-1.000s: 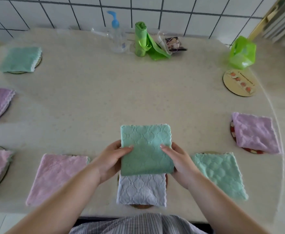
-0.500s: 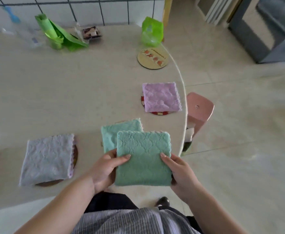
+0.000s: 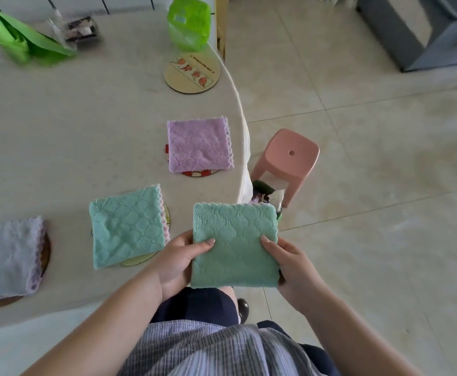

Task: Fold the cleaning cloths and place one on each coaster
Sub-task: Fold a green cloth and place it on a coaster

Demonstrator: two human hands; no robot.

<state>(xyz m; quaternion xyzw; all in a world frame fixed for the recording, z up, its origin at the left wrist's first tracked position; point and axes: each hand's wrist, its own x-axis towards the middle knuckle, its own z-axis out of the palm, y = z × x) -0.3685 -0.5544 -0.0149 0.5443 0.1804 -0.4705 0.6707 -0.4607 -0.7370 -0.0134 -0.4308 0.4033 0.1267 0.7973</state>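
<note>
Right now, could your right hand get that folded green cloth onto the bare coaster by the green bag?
Probably yes. The right hand and left hand hold the folded green cloth, and the bare coaster lies uncovered across open table; it looks a long reach.

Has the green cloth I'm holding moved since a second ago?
Yes. The held green cloth was above the white cloth on its coaster; now it is past the table edge, rightward, beyond the green cloth already placed.

I stand in a home dining area: a round, pale surface (image 3: 59,126) set against a white tiled wall (image 3: 129,2), glossy beige floor tiles (image 3: 371,185), 1 small pink plastic stool (image 3: 289,158) tucked beside it, and printed coasters (image 3: 192,73) laid out around the edge as at a family table.
</note>
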